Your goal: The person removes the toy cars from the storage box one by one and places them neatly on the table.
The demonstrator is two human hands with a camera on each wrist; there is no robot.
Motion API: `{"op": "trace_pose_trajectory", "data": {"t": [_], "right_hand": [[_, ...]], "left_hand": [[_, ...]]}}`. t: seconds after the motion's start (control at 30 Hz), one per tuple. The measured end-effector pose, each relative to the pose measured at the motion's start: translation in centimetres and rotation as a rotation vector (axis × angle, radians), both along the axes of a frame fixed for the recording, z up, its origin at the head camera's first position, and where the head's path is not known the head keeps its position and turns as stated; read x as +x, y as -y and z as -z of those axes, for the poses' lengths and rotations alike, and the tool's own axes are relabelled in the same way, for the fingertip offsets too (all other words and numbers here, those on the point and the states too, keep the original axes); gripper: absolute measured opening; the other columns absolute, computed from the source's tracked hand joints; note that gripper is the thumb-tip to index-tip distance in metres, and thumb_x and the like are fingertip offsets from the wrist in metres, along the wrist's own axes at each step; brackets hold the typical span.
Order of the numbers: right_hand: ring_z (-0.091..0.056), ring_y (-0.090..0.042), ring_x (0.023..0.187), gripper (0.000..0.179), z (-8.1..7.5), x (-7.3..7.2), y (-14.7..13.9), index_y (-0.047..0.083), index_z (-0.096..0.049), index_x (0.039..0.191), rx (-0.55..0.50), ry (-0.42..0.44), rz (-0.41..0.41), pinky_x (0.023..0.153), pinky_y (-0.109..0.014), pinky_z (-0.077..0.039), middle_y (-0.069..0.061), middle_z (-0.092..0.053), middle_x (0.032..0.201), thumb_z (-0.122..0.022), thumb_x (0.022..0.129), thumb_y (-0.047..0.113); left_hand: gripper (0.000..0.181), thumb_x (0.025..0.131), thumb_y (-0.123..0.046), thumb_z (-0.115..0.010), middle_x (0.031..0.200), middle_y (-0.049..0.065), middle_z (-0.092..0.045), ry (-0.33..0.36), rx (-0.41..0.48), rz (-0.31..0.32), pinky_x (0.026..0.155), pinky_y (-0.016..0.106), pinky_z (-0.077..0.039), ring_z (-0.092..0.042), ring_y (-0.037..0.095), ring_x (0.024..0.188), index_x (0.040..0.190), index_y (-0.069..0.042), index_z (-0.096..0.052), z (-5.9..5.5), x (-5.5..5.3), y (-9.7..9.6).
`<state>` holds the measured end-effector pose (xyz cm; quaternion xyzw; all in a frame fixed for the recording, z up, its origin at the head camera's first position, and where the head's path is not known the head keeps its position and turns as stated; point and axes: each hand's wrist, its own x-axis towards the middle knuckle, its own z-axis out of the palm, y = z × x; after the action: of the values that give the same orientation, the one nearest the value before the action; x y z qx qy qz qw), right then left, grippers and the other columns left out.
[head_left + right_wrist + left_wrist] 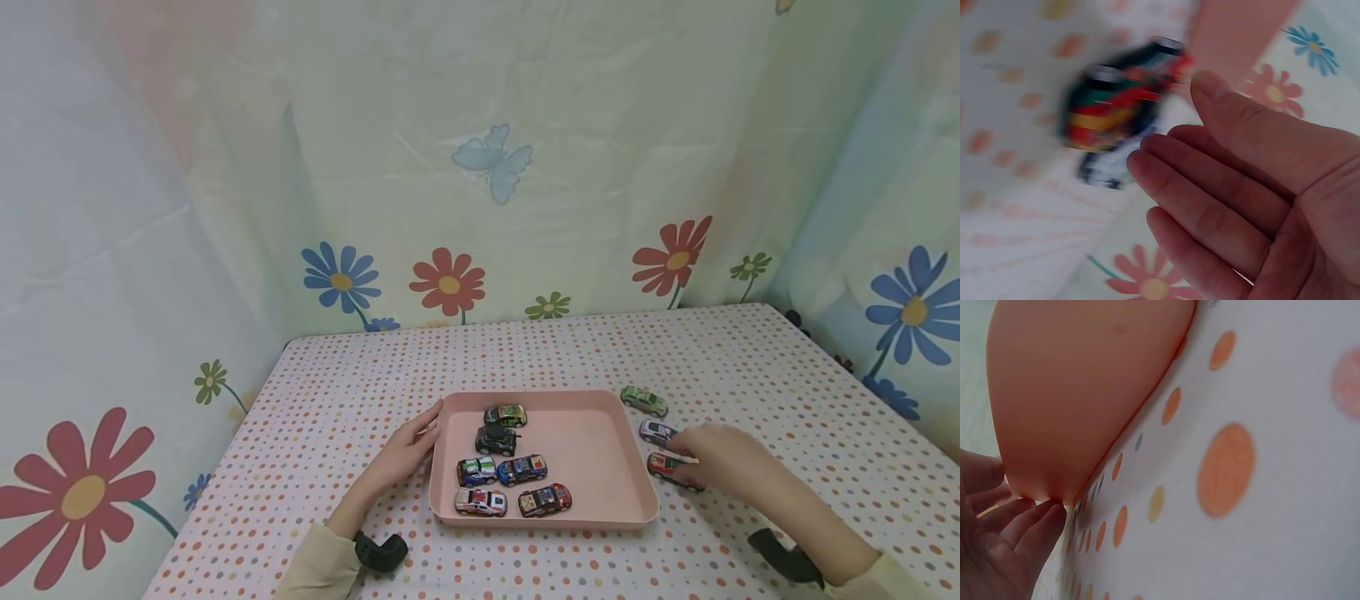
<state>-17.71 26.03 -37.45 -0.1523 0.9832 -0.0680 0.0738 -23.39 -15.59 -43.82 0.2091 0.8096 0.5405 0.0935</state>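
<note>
A pink tray (600,467) lies on the table with several small toy cars in it. My left hand (405,448) rests against the tray's left side; in the left wrist view its fingertips (1054,506) touch the outer wall with fingers fairly straight. To the right of the tray, my right hand (723,458) hovers over a red and green toy car (1116,100) and partly covers it in the head view. The right fingers are extended, with the thumb apart from them. A white toy car (657,432) sits just behind, its end overlapped by the hand.
A green toy car (643,401) stands beside the tray's far right corner. Inside the tray, cars such as a black one (497,439) and a blue one (522,470) sit toward the left. A flowered curtain (487,233) hangs behind the dotted tablecloth (360,375).
</note>
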Motion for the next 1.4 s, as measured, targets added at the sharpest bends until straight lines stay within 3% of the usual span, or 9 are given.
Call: {"op": "trace_pose_trajectory", "data": {"t": [0.13, 0.23, 0.43, 0.57, 0.63, 0.8, 0.93, 1.03, 1.4], "right_hand": [[-0.063, -0.018, 0.070, 0.023, -1.7, 0.5, 2.4, 0.005, -0.071, 0.097, -0.031, -0.110, -0.050, 0.058, -0.037, -0.052, -0.005, -0.068, 0.083, -0.077, 0.077, 0.015], [-0.065, -0.016, 0.073, 0.028, -2.2, 0.9, 4.8, 0.005, -0.071, 0.102, -0.087, -0.156, -0.147, 0.060, -0.032, -0.052, -0.005, -0.069, 0.088, -0.077, 0.077, 0.015], [-0.066, -0.015, 0.078, 0.028, -0.6, 0.9, 8.3, 0.006, -0.072, 0.104, -0.159, -0.146, -0.399, 0.062, -0.028, -0.053, -0.002, -0.070, 0.093, -0.077, 0.076, 0.010], [-0.067, -0.018, 0.081, 0.030, 0.7, 0.8, 9.6, 0.005, -0.072, 0.103, -0.177, -0.144, -0.481, 0.068, -0.032, -0.055, -0.002, -0.070, 0.093, -0.078, 0.074, 0.008], [-0.065, -0.011, 0.071, 0.031, 1.2, 0.6, 10.0, 0.004, -0.071, 0.102, -0.170, -0.151, -0.513, 0.064, -0.029, -0.054, 0.001, -0.070, 0.084, -0.078, 0.073, 0.011], [-0.051, 0.001, 0.058, 0.033, 2.1, 0.4, 10.7, 0.006, -0.070, 0.102, -0.157, -0.102, -0.502, 0.057, -0.024, -0.050, 0.006, -0.066, 0.074, -0.078, 0.072, 0.018], [-0.061, -0.006, 0.068, 0.035, 2.5, 0.6, 10.9, 0.007, -0.070, 0.105, -0.155, -0.061, -0.453, 0.062, -0.027, -0.053, 0.000, -0.070, 0.084, -0.079, 0.073, 0.018], [-0.065, -0.010, 0.074, 0.034, 2.7, 0.6, 11.0, 0.007, -0.071, 0.105, -0.161, -0.076, -0.444, 0.064, -0.029, -0.054, -0.001, -0.070, 0.086, -0.079, 0.073, 0.018], [-0.063, -0.007, 0.070, 0.027, 3.1, 0.7, 11.0, 0.007, -0.073, 0.099, -0.212, -0.130, -0.436, 0.061, -0.028, -0.053, 0.002, -0.070, 0.083, -0.078, 0.073, 0.012]], "left_hand": [[0.049, 0.102, -0.014, -0.040, 0.148, 0.021, -0.024, -0.005, 0.004, -0.005, 0.098, 0.042, -0.038, -0.043, 0.037, 0.123, 0.147, -0.003, -0.025, 0.0, 0.1, 0.0], [0.049, 0.102, -0.014, -0.040, 0.148, 0.021, -0.024, -0.004, 0.014, -0.001, 0.098, 0.042, -0.038, -0.042, 0.037, 0.123, 0.147, -0.003, -0.025, 0.0, 0.2, 0.1], [0.049, 0.102, -0.015, -0.039, 0.147, 0.022, -0.025, -0.013, 0.007, 0.009, 0.096, 0.039, -0.041, -0.045, 0.036, 0.121, 0.148, -0.002, -0.024, -0.1, 0.1, 0.1], [0.049, 0.103, -0.014, -0.037, 0.146, 0.026, -0.025, -0.051, -0.013, 0.020, 0.093, 0.038, -0.043, -0.045, 0.038, 0.120, 0.147, 0.001, -0.024, 0.0, -0.1, 0.2], [0.049, 0.103, -0.015, -0.038, 0.147, 0.025, -0.025, -0.043, -0.014, 0.015, 0.094, 0.038, -0.042, -0.045, 0.037, 0.121, 0.147, 0.000, -0.024, 0.0, -0.1, 0.2], [0.049, 0.102, -0.012, -0.038, 0.148, 0.023, -0.024, -0.009, 0.010, 0.013, 0.095, 0.039, -0.041, -0.044, 0.037, 0.121, 0.147, -0.001, -0.022, -0.1, 0.0, 0.1], [0.049, 0.102, -0.011, -0.038, 0.147, 0.024, -0.023, 0.000, 0.027, 0.022, 0.095, 0.041, -0.041, -0.044, 0.039, 0.121, 0.147, 0.000, -0.021, -0.1, 0.1, 0.0], [0.049, 0.102, -0.011, -0.038, 0.147, 0.023, -0.024, -0.006, 0.021, 0.012, 0.095, 0.041, -0.041, -0.045, 0.038, 0.121, 0.147, 0.000, -0.022, -0.2, 0.0, -0.1], [0.049, 0.102, -0.011, -0.038, 0.147, 0.024, -0.025, -0.003, 0.031, 0.014, 0.095, 0.039, -0.042, -0.045, 0.036, 0.121, 0.147, 0.000, -0.022, 0.1, 0.1, 0.0]]}}
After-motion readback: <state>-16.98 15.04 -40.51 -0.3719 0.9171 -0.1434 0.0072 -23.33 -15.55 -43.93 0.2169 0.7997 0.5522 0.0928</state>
